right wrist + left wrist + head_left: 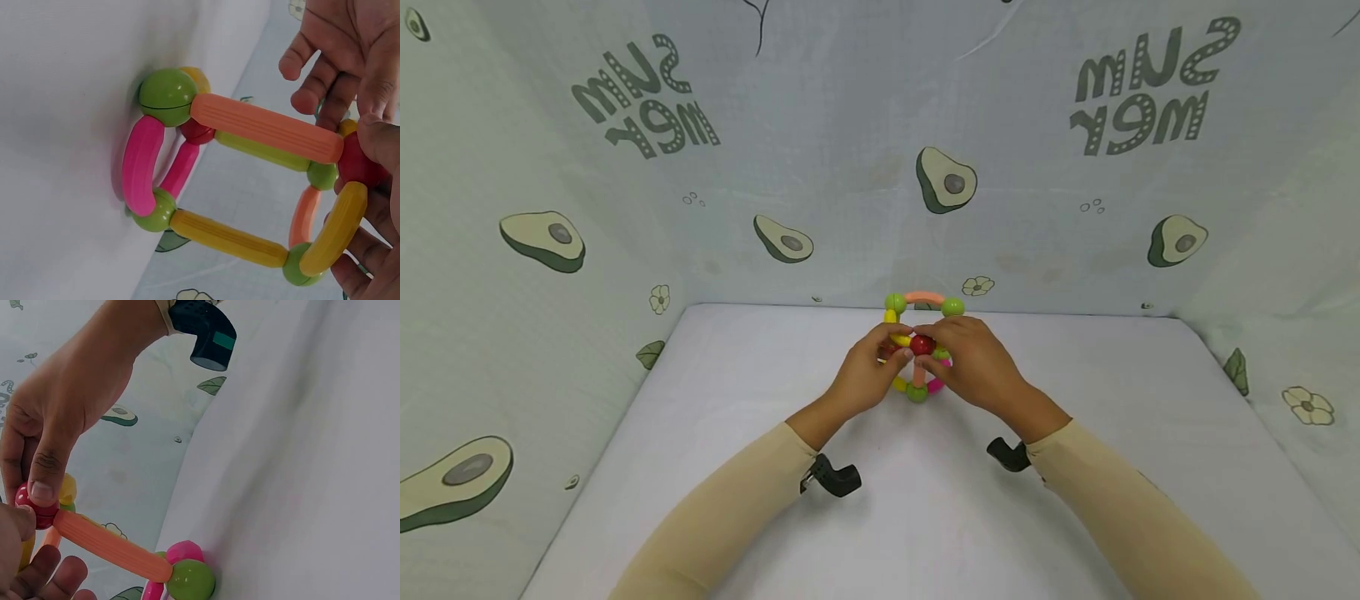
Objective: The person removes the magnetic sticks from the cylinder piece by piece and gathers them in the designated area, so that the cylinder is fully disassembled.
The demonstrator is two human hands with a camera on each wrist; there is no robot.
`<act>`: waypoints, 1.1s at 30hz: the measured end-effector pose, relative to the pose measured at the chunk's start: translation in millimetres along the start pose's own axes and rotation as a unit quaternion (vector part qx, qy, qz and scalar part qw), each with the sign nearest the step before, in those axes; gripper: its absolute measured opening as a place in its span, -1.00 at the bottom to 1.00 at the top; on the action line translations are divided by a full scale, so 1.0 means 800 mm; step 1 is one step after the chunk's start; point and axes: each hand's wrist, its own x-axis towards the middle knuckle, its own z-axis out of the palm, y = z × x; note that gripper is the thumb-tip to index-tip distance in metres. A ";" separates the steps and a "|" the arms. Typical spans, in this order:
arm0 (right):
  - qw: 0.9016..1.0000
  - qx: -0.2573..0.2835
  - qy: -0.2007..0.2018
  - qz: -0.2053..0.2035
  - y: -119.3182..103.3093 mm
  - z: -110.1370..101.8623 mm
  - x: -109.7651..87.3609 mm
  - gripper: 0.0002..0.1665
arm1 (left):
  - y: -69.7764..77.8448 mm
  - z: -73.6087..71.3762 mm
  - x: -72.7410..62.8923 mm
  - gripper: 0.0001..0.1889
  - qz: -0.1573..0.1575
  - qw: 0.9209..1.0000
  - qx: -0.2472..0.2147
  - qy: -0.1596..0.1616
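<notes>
A toy frame of coloured rods and balls stands on the white table between my hands. At its upper front corner is a red ball, with an orange rod running down to a green ball. My left hand pinches a yellow rod beside the red ball. My right hand holds the red ball between thumb and fingers, its thumb pressed on it in the left wrist view. Pink rods lie along the bottom. Fingers partly hide the top of the frame.
The white table meets a pale cloth wall printed with avocados close behind the toy frame. Similar cloth rises on both sides. A black wrist camera sticks out from the left sleeve, another from the right.
</notes>
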 end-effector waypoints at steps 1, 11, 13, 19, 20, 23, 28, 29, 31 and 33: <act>1.000 0.002 0.001 0.001 0.000 0.000 0.000 -0.35 | 0.000 0.001 0.001 -0.62 -0.006 1.000 -0.016 0.003; 1.000 0.025 0.002 0.005 0.002 0.002 0.001 -0.39 | 0.003 0.004 0.004 -0.71 -0.073 0.989 -0.129 0.015; 1.000 0.026 0.005 0.006 0.002 0.002 0.000 -0.39 | 0.003 0.004 0.005 -0.72 -0.077 0.988 -0.135 0.017; 1.000 0.021 0.003 0.015 0.002 0.002 -0.001 -0.37 | 0.004 0.005 0.005 -0.75 -0.084 0.986 -0.141 0.028; 1.000 0.020 0.002 0.016 0.002 0.002 -0.001 -0.37 | 0.004 0.005 0.005 -0.76 -0.085 0.986 -0.139 0.030; 1.000 0.019 0.001 0.016 0.001 0.001 0.000 -0.38 | 0.004 0.005 0.004 -0.77 -0.087 0.987 -0.132 0.032; 1.000 0.023 -0.002 0.019 0.000 0.001 0.001 -0.39 | 0.001 0.005 0.002 -0.71 -0.081 0.990 -0.111 0.024; 1.000 0.023 -0.002 0.020 0.000 0.001 0.000 -0.39 | -0.001 0.005 0.001 -0.68 -0.077 0.991 -0.104 0.023; 1.000 0.023 -0.001 0.020 0.000 0.001 0.000 -0.39 | -0.003 0.005 0.000 -0.59 -0.069 0.993 -0.093 0.024; 1.000 0.021 0.000 0.018 0.000 0.001 0.000 -0.39 | -0.006 0.005 -0.001 -0.46 -0.062 0.994 -0.088 0.027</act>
